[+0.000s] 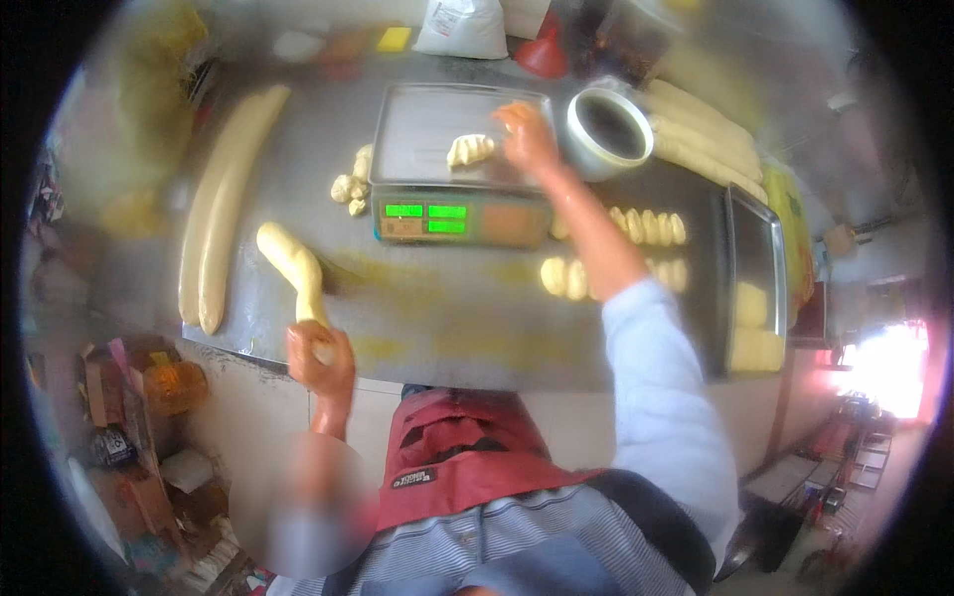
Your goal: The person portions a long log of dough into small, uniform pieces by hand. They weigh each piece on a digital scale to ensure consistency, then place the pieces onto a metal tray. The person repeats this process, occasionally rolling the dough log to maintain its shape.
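Observation:
My left hand (pixel 322 357) grips the near end of a long dough rope (pixel 298 276) at the table's front edge; the rope bends away to the upper left. Over the right side of the metal pan of a digital scale (pixel 425 104) is my right hand (pixel 525 138), fingers curled; whether it holds anything cannot be told. Beside it on the pan lies a small ridged dough piece (pixel 470 151). Small dough lumps (pixel 344 188) sit against the scale's left side. Two rows of dough pieces (pixel 648 227) lie right of the scale, partly hidden by my right forearm.
Two long dough ropes (pixel 216 238) lie at left. A white bucket (pixel 610 134) of dark liquid stands right of the scale. Thick dough rolls (pixel 700 134) lie behind it. A metal tray (pixel 779 261) holding dough is at right. A white sack (pixel 462 30) and red funnel (pixel 542 56) stand behind.

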Demonstrator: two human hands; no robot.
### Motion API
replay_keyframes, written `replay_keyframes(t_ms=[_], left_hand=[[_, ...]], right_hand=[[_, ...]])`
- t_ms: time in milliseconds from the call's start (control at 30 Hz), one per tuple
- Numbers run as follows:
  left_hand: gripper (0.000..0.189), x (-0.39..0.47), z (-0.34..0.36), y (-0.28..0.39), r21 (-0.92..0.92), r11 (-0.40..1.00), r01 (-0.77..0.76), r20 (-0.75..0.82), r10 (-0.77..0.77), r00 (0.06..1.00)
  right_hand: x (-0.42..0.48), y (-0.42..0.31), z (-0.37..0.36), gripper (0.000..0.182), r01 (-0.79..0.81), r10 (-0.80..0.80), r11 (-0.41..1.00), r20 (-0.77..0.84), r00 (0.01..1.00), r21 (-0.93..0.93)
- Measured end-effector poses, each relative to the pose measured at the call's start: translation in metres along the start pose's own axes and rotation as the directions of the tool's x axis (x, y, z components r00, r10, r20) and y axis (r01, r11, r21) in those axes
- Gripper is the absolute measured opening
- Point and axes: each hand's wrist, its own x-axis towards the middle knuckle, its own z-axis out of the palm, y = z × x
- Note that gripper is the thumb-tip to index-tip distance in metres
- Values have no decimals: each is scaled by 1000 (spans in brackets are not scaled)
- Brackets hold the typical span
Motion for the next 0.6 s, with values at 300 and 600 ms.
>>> replay_keyframes(t_ms=[300,600], left_hand=[[36,-71,125,2,-59,909,-413,800,291,524],[36,-77,130,-7,3,890,-455,807,267,528]], right_hand=[[-47,46,-35,48,-668,571,677,351,742,309],[-288,81,-263,49,-885,948,-106,314,48,454]])
